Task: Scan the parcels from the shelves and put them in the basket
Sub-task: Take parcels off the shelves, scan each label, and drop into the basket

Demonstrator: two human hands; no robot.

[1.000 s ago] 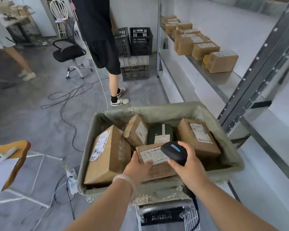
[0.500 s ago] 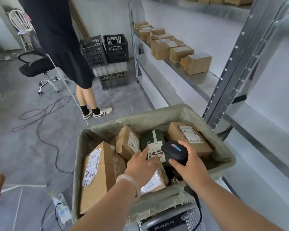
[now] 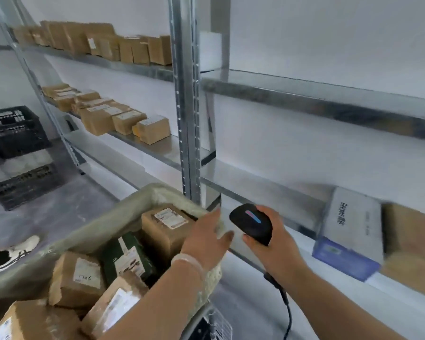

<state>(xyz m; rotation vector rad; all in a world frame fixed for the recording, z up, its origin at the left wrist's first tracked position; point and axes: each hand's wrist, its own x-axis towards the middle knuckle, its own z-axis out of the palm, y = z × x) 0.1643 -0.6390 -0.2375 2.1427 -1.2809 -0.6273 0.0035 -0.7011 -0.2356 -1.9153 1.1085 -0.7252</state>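
Observation:
The fabric-lined basket (image 3: 155, 192) sits at lower left and holds several brown parcels, among them one (image 3: 166, 229) with a white label, and a dark green parcel (image 3: 128, 258). My left hand (image 3: 206, 239) hovers open over the basket's right rim with nothing in it. To its right, my right hand (image 3: 272, 249) grips a black barcode scanner (image 3: 252, 223) with a cable hanging down. On the shelf at right lie a white and blue box (image 3: 349, 231) and a brown parcel (image 3: 412, 244), both blurred.
Metal shelving (image 3: 185, 94) fills the view. More brown parcels (image 3: 113, 116) line the middle shelf at left, and others (image 3: 96, 42) line the upper shelf. Black plastic crates (image 3: 12, 131) stand on the floor at far left. A person's shoe (image 3: 8, 253) shows at the left edge.
The view has swung right from the basket toward the shelves. My left hand let go of the parcel in the basket and lifted to the rim. The scanner moved right with my right hand.

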